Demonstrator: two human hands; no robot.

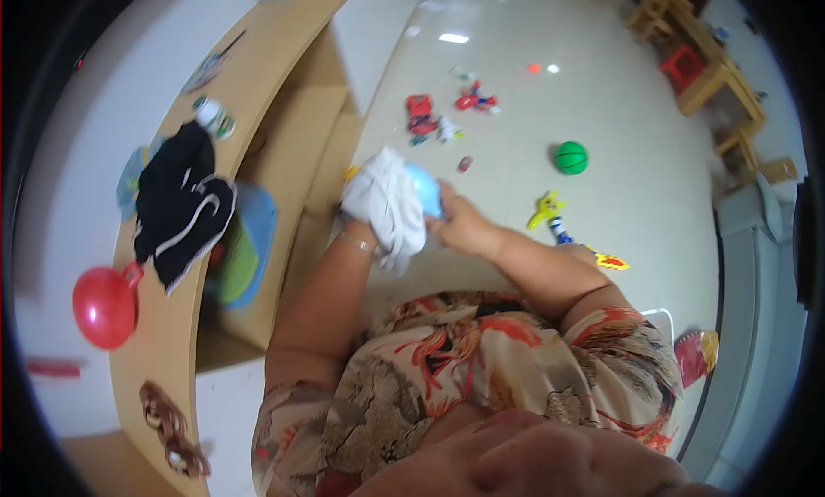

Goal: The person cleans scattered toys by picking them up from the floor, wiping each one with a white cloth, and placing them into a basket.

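My left hand is mostly covered by a bunched white cloth, and a bracelet shows at its wrist. The cloth hangs over the hand and presses against a light blue round ball. On the ball's other side, my right hand grips it with fingers curled around its edge. Part of the ball is hidden behind the cloth. Both hands are held close together in front of my body, above the floor.
A curved wooden shelf unit stands on the left, bearing a black garment, a white-green bottle, a red ball and brown sandals. On the floor lie a green ball, red toy car and yellow toy.
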